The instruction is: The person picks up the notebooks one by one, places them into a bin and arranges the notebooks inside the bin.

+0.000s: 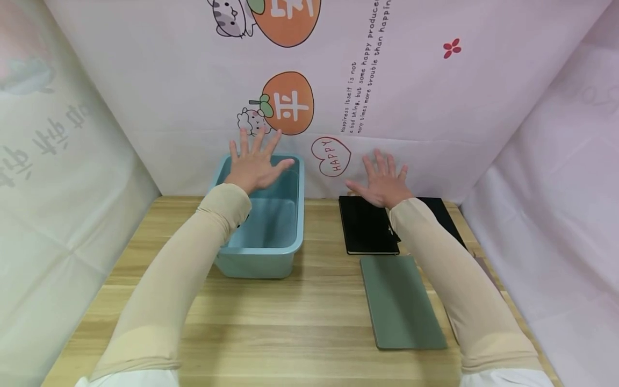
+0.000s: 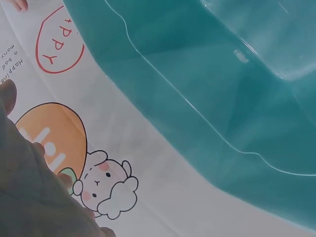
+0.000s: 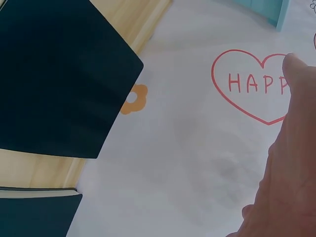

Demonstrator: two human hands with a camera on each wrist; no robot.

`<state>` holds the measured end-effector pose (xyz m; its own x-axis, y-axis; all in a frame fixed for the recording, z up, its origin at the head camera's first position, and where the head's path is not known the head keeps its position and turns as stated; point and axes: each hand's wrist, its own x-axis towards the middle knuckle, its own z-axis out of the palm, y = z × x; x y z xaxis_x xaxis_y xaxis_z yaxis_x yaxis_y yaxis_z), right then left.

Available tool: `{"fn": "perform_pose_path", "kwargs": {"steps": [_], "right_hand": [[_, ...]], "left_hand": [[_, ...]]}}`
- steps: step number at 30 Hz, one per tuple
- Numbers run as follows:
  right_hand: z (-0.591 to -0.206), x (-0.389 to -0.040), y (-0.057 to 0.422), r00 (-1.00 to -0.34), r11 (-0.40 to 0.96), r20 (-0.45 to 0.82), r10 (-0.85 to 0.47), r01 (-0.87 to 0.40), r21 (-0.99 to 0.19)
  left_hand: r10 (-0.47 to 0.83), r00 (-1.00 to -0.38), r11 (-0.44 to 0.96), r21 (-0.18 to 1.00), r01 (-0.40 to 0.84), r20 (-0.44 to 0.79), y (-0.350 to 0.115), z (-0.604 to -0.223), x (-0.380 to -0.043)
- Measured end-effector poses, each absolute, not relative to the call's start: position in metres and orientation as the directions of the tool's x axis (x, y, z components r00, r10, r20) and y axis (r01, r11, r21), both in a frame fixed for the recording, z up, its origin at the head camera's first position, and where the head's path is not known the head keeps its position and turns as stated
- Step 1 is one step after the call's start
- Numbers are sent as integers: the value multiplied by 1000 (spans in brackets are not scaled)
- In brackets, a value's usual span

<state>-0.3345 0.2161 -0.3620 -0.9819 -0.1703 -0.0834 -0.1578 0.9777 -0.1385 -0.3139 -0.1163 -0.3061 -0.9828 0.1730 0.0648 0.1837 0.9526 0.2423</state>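
Observation:
Fingers spread, my left hand (image 1: 253,165) hovers above the far part of a blue plastic bin (image 1: 256,266). Nothing is in its grasp, and the bin fills much of the left wrist view. My right hand (image 1: 384,183), also with spread fingers and holding nothing, is raised over the far end of a black notebook (image 1: 365,226). A second black notebook (image 1: 442,215) lies to the right, partly behind the right forearm. Nearer to me is a green notebook (image 1: 403,306). Both dark covers show in the right wrist view, beside the right hand (image 3: 289,158).
The wooden table (image 1: 271,333) meets a white printed cloth (image 1: 411,97) at the back, with more cloth on both sides. A brownish edge (image 1: 488,271) shows beside the right sleeve; most of that thing is hidden.

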Motion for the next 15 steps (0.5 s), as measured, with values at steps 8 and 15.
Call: {"fn": "perform_pose_path", "kwargs": {"steps": [8, 15], "right_hand": [[-364, -328, 219, -981, 975, -96, -170, -153, -158], [-372, -325, 222, -982, 976, -78, -174, -162, -145]], "left_hand": [[176, -980, 949, 249, 194, 92, -122, -307, -311], [182, -978, 954, 224, 202, 106, -130, -305, -304]]}}
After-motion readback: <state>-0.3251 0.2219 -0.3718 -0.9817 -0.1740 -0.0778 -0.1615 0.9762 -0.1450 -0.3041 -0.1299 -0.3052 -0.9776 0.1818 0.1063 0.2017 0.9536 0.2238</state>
